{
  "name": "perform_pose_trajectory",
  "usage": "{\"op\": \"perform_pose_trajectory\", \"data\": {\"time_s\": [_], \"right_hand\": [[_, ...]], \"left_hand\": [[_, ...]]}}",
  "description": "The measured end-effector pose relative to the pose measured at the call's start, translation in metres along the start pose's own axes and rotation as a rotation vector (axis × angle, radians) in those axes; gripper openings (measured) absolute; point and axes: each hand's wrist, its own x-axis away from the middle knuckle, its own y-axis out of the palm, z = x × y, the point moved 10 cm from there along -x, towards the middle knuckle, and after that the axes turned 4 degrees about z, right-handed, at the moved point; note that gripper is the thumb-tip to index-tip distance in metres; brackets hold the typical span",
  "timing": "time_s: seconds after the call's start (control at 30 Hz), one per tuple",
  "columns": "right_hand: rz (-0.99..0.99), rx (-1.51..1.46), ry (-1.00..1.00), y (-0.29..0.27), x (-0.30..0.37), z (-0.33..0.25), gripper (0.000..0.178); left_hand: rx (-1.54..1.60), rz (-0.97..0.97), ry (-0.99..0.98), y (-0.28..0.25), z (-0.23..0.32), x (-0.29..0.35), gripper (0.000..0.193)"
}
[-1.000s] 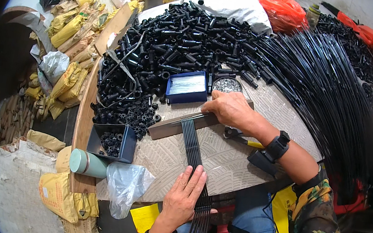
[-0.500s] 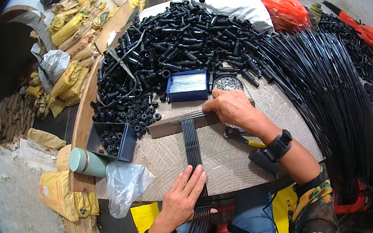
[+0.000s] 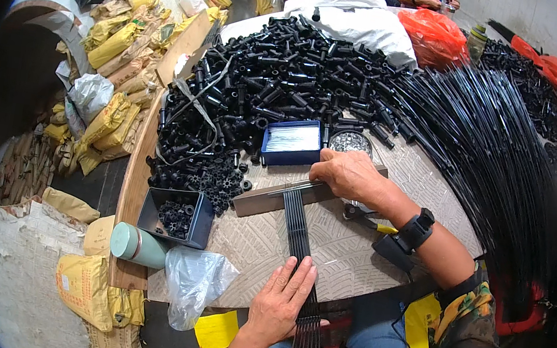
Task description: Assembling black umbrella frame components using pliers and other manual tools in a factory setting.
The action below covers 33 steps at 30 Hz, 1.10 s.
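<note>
A row of long, thin black rods (image 3: 297, 231) runs from a grey-brown bar (image 3: 263, 203) on the table down past its near edge. My left hand (image 3: 278, 304) lies across the rods with its fingers straight on top, and a fingertip shows at their far side, so they are held between. At the bar's right part, the fingers of my right hand (image 3: 350, 174) are bent and closed over its top edge. Whether they also pinch something small is hidden. Beyond the bar are a blue box (image 3: 290, 160) of thin pale sticks and a round dish (image 3: 351, 142) of small shiny pieces.
A heap of black tubular parts (image 3: 287, 67) covers the far table. More black rods (image 3: 492, 141) fan out on the right. Yellow-handled pliers (image 3: 385, 228) lie near my right wrist. Left are a parts bin (image 3: 197, 227), green flask (image 3: 138, 245) and plastic bag (image 3: 193, 284). People sit beyond.
The whole view has shifted, so the table and its things appear slightly lower and further right. Both hands keep nearly the same places on the rods and the bar.
</note>
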Motion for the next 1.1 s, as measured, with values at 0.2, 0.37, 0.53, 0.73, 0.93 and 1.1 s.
{"op": "perform_pose_trajectory", "data": {"time_s": [0.2, 0.37, 0.53, 0.73, 0.93, 1.1], "right_hand": [[-0.089, 0.016, 0.020, -0.001, -0.004, -0.004, 0.018], [-0.020, 0.046, -0.032, -0.005, -0.002, -0.010, 0.015], [0.081, -0.031, -0.075, -0.007, -0.003, -0.015, 0.014], [0.028, -0.120, -0.088, -0.002, -0.008, -0.010, 0.012], [0.057, -0.098, -0.078, 0.002, -0.011, -0.011, 0.010], [0.016, -0.070, -0.047, 0.004, -0.014, -0.017, 0.012]], "left_hand": [[0.005, -0.011, 0.002, 0.000, -0.001, 0.001, 0.076], [0.053, 0.005, 0.012, -0.002, 0.001, 0.000, 0.077], [0.040, 0.004, -0.005, -0.003, -0.001, 0.005, 0.079], [0.029, 0.009, 0.014, -0.002, 0.000, 0.005, 0.080], [0.028, 0.020, 0.008, -0.002, 0.001, 0.004, 0.080], [0.033, 0.029, 0.005, -0.001, -0.001, 0.006, 0.080]]}}
